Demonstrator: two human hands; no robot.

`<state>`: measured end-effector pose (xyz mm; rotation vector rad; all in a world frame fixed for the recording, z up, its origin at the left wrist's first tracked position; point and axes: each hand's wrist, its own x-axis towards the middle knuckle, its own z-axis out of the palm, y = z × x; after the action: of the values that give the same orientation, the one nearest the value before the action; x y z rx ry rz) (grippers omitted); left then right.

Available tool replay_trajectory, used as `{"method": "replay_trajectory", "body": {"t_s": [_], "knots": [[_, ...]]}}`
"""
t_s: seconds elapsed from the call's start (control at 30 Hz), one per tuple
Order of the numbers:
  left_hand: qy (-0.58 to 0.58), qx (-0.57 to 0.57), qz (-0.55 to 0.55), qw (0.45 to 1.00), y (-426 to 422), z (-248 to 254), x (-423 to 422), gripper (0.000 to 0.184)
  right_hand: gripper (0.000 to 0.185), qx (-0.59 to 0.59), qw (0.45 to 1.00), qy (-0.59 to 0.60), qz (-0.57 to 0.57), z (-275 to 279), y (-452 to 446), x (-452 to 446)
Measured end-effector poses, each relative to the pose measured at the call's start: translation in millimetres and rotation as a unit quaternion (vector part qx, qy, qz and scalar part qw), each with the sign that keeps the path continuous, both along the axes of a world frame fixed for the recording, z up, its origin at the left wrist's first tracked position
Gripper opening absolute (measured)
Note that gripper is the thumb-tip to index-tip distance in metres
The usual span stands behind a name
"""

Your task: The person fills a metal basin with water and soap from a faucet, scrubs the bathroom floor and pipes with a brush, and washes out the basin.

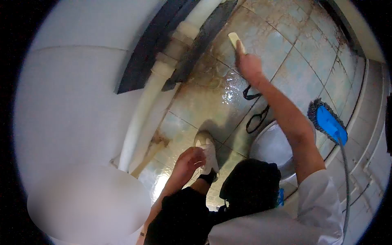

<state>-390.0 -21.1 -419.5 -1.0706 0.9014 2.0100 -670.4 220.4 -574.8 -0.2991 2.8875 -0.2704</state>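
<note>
My right hand (250, 66) reaches out over the wet tiled floor (281, 57), its fingers wrapped round a pale yellow, flat-ended tool (235, 42). What the tool is cannot be made out. Near my shoe (209, 155), my left hand (190, 160) hangs low with its fingers curled. Whether it holds anything is hidden. Below my right forearm lies a black strap or loop (258, 118) on the tiles.
A metal basin (271, 143) stands under my right arm. Farther right is a blue mop head (330, 124) with grey fringe and a long handle. A white pipe (141, 110) runs along the left wall, past a dark panel (141, 53).
</note>
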Motion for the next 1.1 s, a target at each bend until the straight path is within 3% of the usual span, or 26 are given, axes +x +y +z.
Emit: {"method": "replay_trajectory", "body": {"t_s": [0.07,0.13,0.17,0.23,0.3,0.37,0.43,0.47,0.53,0.57,0.6,0.63,0.7,0.83,0.9,0.93,1.0,1.1], "knots": [[0.013,-0.002,0.011,1.000,4,0,-7,0.025,0.068,-0.001,0.999,0.003,0.055,-37,-38,48],[0.018,0.014,-0.020,1.000,11,2,-13,0.025,0.069,-0.031,0.971,0.216,0.099,-31,-69,95],[0.027,0.014,-0.024,0.999,12,3,-17,0.025,0.069,-0.027,0.962,0.242,0.120,-19,-71,100],[0.038,-0.002,-0.037,0.999,15,5,-19,0.026,0.061,-0.022,0.986,-0.048,0.157,-7,-53,77],[0.027,0.002,-0.035,0.999,14,-1,-16,0.026,0.054,0.033,0.993,-0.084,0.073,-35,10,8],[0.012,0.003,-0.036,0.999,11,-7,-20,0.026,0.047,0.021,0.995,-0.005,-0.094,31,42,-23],[0.060,-0.018,-0.072,0.995,12,-3,-31,0.027,0.044,0.023,0.993,0.049,-0.110,21,75,-34],[0.068,-0.019,-0.085,0.994,12,1,-39,0.027,0.043,-0.059,0.978,0.061,-0.192,36,83,-36],[0.131,-0.096,-0.150,0.975,13,9,-54,0.029,0.041,-0.187,0.926,0.088,-0.316,58,92,-31],[0.137,-0.093,-0.169,0.972,12,20,-62,0.029,0.037,-0.353,0.866,-0.016,-0.354,66,92,-19],[0.144,-0.130,-0.195,0.961,14,29,-70,0.030,0.034,-0.508,0.767,-0.114,-0.374,79,93,-4],[0.153,-0.167,-0.224,0.948,15,36,-79,0.031,0.030,-0.592,0.691,-0.213,-0.356,122,91,14],[0.147,-0.190,-0.272,0.932,13,45,-85,0.031,0.031,-0.817,0.306,-0.340,-0.350,164,83,48],[0.189,-0.262,-0.373,0.870,31,119,-101,0.031,0.035,-0.887,0.246,-0.255,-0.297,251,65,102],[0.176,-0.251,-0.266,0.914,46,153,-107,0.030,0.035,-0.880,0.256,-0.231,-0.327,260,65,124],[0.172,-0.243,-0.288,0.910,54,168,-106,0.030,0.034,-0.855,0.260,-0.224,-0.388,275,64,134],[0.147,-0.257,-0.209,0.932,61,190,-90,0.029,0.030,-0.828,0.261,-0.176,-0.463,266,57,179],[0.118,-0.211,-0.187,0.952,88,225,-67,0.027,0.019,-0.681,0.294,-0.154,-0.653,218,48,249]]}}
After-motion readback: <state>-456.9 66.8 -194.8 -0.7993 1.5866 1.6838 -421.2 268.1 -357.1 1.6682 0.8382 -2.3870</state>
